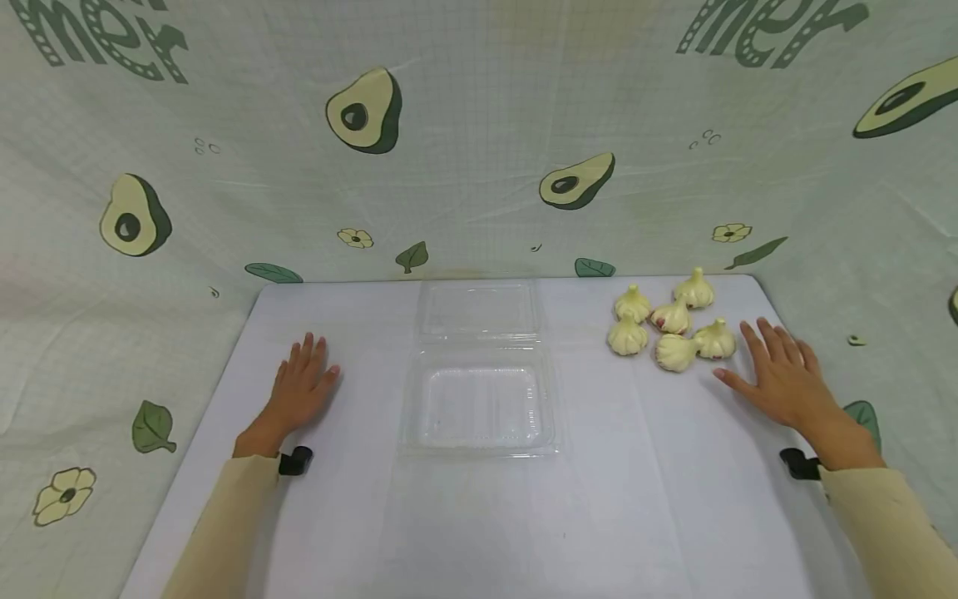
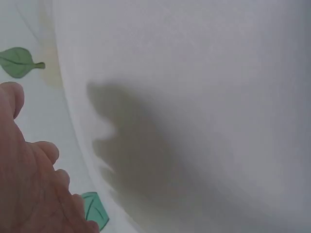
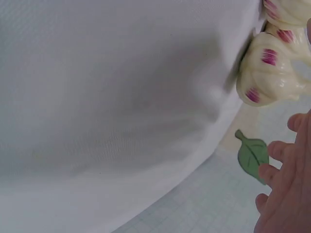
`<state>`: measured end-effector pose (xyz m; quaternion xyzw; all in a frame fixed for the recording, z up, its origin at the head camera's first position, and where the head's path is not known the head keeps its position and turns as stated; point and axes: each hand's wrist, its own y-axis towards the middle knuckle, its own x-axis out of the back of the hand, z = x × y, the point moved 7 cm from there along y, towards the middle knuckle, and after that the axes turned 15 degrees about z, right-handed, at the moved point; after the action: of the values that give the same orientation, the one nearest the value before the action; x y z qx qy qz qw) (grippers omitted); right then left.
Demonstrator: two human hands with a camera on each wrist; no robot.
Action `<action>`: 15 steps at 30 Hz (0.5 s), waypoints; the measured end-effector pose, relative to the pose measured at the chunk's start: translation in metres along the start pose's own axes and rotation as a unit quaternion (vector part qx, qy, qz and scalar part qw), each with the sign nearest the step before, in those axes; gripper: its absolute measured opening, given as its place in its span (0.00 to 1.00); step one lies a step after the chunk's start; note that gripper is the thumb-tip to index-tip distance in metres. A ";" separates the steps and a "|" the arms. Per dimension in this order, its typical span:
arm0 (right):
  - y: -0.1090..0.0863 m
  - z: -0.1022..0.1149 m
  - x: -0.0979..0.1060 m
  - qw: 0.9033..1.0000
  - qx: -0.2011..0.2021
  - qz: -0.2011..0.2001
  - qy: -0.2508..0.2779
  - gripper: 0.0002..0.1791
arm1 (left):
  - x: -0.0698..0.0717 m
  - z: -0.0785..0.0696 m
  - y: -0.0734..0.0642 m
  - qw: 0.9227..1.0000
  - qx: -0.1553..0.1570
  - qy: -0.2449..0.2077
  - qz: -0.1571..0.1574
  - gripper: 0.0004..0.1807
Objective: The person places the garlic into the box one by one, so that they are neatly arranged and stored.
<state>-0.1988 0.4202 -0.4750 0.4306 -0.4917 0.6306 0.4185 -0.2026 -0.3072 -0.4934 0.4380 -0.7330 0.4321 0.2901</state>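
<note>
Several garlic bulbs point(image 1: 676, 353) with purple streaks sit in a cluster at the back right of the table. My right hand point(image 1: 789, 383) is just to the right of them, fingers spread, holding nothing. In the right wrist view the nearest garlic bulb point(image 3: 267, 70) shows beyond the fingertips. A clear plastic clamshell box point(image 1: 482, 408) lies opened flat at the middle, its lid point(image 1: 479, 312) folded back toward the far edge. Left of the box, my left hand point(image 1: 298, 395) is stretched out with nothing in it. Its shadow falls on the white surface in the left wrist view.
A white table point(image 1: 479, 524) carries everything. Behind it and at both sides hangs a pale cloth point(image 1: 479, 108) printed with avocados, leaves and flowers. A black wrist strap mount point(image 1: 296, 460) sits on the left wrist, and another mount point(image 1: 801, 464) on the right.
</note>
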 end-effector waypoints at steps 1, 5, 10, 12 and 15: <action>0.000 0.001 0.001 1.000 0.001 -0.001 -0.003 0.56 | 0.000 -0.002 0.000 1.000 -0.003 -0.001 0.000 0.42; 0.001 0.006 0.004 1.000 0.002 -0.001 -0.012 0.56 | -0.002 -0.011 0.001 1.000 -0.012 -0.003 0.000 0.42; 0.003 0.008 0.006 1.000 0.004 -0.004 -0.018 0.56 | -0.005 -0.026 0.002 1.000 -0.024 0.004 -0.003 0.43; 0.004 0.007 0.005 1.000 0.007 -0.009 -0.019 0.55 | -0.006 -0.033 0.003 0.999 -0.032 0.008 -0.006 0.43; 0.006 0.007 0.005 1.000 0.011 -0.017 -0.019 0.55 | -0.008 -0.042 0.003 0.999 -0.045 0.012 -0.010 0.43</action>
<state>-0.2048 0.4129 -0.4709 0.4552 -0.4854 0.6205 0.4148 -0.1997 -0.2660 -0.4822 0.4265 -0.7436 0.4011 0.3229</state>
